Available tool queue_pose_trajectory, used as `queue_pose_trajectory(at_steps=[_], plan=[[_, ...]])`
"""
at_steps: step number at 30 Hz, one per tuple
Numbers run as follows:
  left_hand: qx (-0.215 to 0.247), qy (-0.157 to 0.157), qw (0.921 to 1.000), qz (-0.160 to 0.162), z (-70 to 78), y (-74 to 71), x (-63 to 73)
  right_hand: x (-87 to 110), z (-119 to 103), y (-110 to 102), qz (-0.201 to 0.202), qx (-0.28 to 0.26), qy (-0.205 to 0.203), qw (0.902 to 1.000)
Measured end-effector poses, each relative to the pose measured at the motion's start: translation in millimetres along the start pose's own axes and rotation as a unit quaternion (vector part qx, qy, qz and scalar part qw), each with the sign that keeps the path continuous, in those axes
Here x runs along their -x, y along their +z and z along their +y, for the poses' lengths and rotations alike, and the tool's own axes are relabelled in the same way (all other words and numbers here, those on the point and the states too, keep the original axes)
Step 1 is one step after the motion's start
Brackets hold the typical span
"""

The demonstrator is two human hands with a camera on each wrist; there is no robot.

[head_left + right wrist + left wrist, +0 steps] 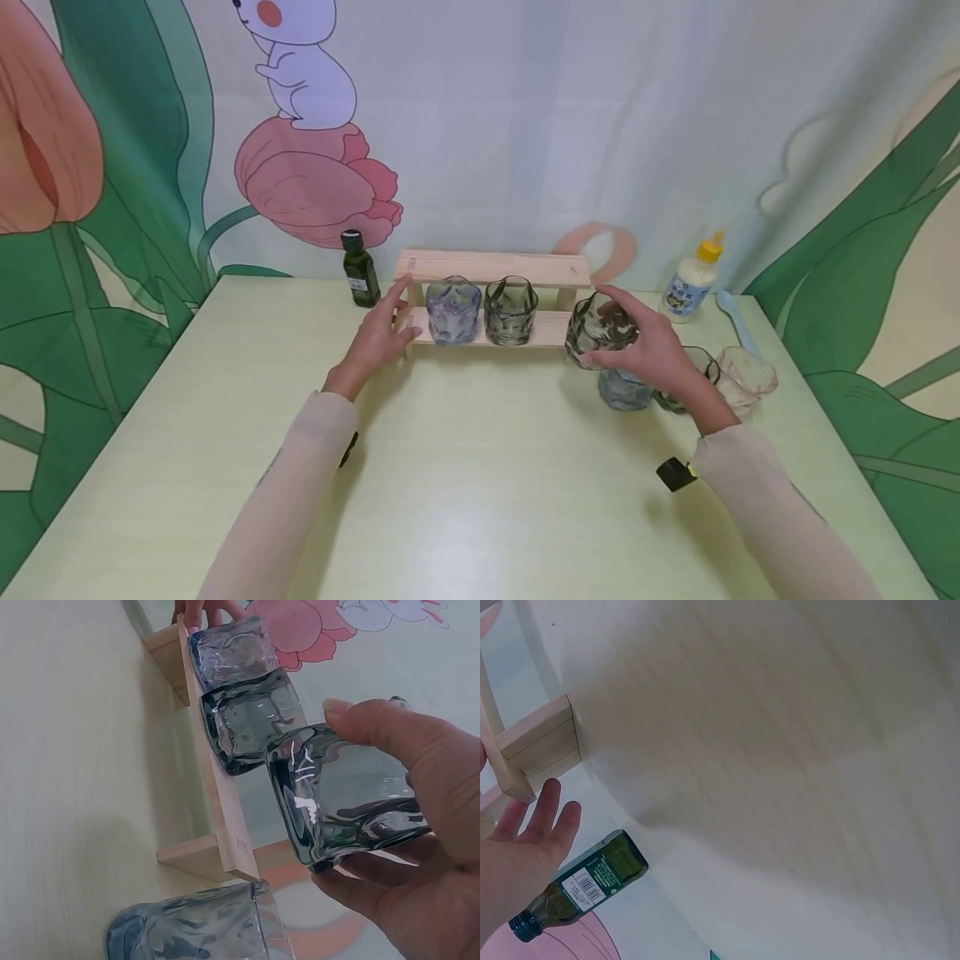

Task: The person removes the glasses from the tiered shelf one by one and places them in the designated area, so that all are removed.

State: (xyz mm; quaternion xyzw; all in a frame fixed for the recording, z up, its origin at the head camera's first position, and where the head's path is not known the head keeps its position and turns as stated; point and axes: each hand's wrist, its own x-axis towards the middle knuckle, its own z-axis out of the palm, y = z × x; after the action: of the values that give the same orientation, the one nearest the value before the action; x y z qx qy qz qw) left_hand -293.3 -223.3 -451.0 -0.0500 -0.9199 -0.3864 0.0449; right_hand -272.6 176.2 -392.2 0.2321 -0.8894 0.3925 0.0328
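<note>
My right hand (656, 346) holds a smoky grey glass (349, 799) between thumb and fingers. The glass is tilted in the right wrist view, at the right part of a two-tier wooden rack (491, 265); whether it touches the board cannot be told. My left hand (375, 337) grips the rack's left end, with the thumb at the lower board and the fingers (546, 810) by its end. On the lower board stand a bluish glass (453, 312) and, to its right, a grey-green glass (511, 312).
By the right forearm are a blue glass (625, 390), a dark green glass (703, 363) and a pinkish glass (746, 379). Behind them are a yellow-capped bottle (688, 283) and a light blue spoon (737, 321). A dark green bottle (361, 271) stands left of the rack. A printed curtain hangs behind.
</note>
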Motion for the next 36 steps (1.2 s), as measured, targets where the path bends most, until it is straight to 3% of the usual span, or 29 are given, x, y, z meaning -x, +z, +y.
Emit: queue_pose_trajectory(at_steps=[12, 19, 36], plan=[[0.005, -0.014, 0.9999, -0.009, -0.8, 2.7, -0.2, 32.3, -8, -8, 0.001, 0.004, -0.011, 0.9999], [0.002, -0.01, 0.9999, -0.006, 1.6, 1.1, 0.3, 53.9, -8, -11, 0.011, 0.021, 0.003, 0.9997], [0.003, -0.004, 1.0, -0.003, -1.6, 1.0, -2.5, 96.0, 3, 5, 0.03, 0.005, 0.031, 0.999]])
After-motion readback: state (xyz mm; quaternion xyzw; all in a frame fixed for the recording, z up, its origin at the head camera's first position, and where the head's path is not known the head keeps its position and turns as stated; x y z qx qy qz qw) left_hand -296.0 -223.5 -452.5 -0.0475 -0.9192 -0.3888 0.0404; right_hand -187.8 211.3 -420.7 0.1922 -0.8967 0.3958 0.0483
